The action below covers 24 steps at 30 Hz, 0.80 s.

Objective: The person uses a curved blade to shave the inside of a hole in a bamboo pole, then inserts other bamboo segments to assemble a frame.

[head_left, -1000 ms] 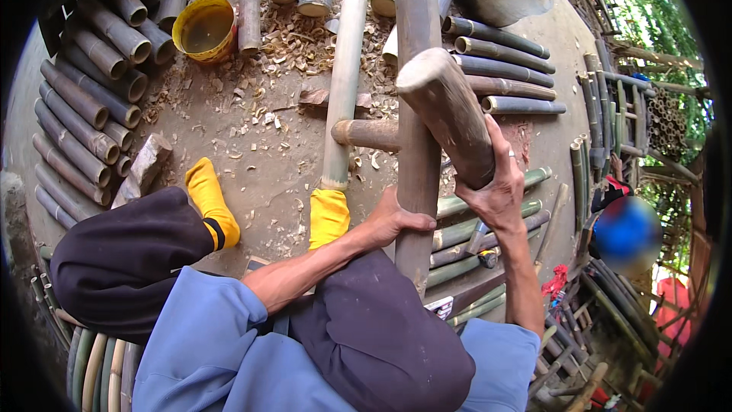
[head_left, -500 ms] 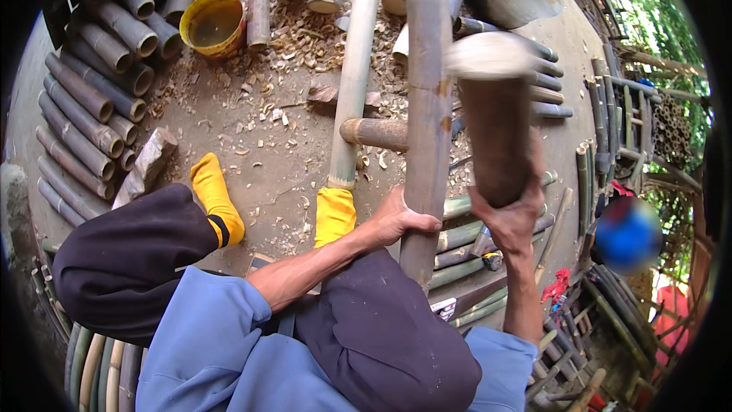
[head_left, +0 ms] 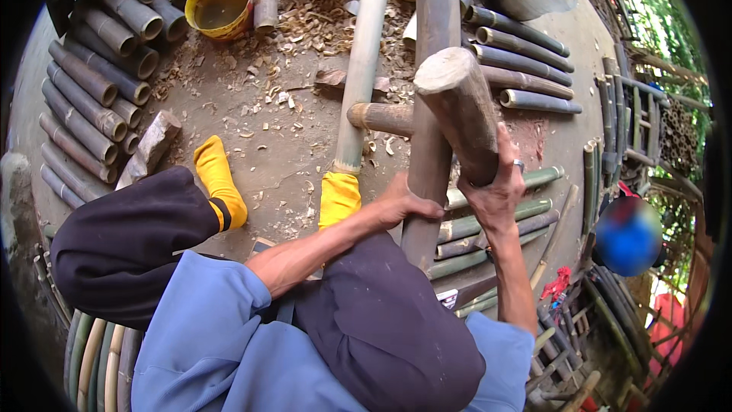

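Note:
My left hand point(head_left: 404, 202) is wrapped round a long brown bamboo pole point(head_left: 431, 137), its thumb across the front. In my right hand point(head_left: 496, 191) is a thick wooden mallet point(head_left: 465, 114) with a pale, worn end; the fingers close round its lower part. The mallet leans over the pole's right side, and I cannot tell whether they touch. A short bamboo crosspiece point(head_left: 381, 118) bridges the brown pole and a pale, scraped bamboo pole point(head_left: 362, 61) to its left. How the crosspiece meets the brown pole is hidden.
Cut bamboo lengths point(head_left: 88, 118) are stacked at the left, with more point(head_left: 526, 69) at the right. A yellow bucket point(head_left: 219, 6) of murky liquid stands far left of centre. Shavings litter the ground. A wood block point(head_left: 150, 149) lies near my left knee. Another person point(head_left: 629, 236) is at the right.
My right hand has swung the mallet down and to the left, from right of the brown pole to over its edge. My left hand keeps its hold on the pole.

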Each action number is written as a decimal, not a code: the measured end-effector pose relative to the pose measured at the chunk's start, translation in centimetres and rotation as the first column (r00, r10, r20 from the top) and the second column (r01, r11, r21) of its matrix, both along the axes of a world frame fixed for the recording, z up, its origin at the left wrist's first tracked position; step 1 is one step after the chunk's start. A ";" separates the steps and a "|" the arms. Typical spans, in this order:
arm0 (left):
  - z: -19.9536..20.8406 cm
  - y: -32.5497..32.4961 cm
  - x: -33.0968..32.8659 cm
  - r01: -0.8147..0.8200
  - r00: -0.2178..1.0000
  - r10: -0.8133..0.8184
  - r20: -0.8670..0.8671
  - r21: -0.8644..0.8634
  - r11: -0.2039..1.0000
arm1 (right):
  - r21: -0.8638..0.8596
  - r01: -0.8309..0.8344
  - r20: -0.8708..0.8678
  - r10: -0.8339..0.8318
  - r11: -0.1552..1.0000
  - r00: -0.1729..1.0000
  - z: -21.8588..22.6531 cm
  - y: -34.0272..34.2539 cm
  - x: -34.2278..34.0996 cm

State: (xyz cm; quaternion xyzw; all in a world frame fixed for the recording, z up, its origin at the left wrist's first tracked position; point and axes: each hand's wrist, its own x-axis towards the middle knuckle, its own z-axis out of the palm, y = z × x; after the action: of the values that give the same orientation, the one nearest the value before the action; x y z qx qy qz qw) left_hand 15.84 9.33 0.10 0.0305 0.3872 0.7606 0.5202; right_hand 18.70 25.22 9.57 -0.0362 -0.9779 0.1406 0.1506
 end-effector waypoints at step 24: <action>-1.3 -0.5 0.4 0.006 1.000 -0.006 -0.015 0.007 1.000 | -0.171 0.000 0.020 0.003 0.985 1.000 1.8 0.2 -0.3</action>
State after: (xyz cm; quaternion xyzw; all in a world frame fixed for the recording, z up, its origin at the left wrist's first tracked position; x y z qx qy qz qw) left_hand 16.21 8.81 -1.24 0.0393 0.3883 0.7603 0.5193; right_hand 18.44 25.46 11.37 -0.0496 -0.9636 0.2239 0.1371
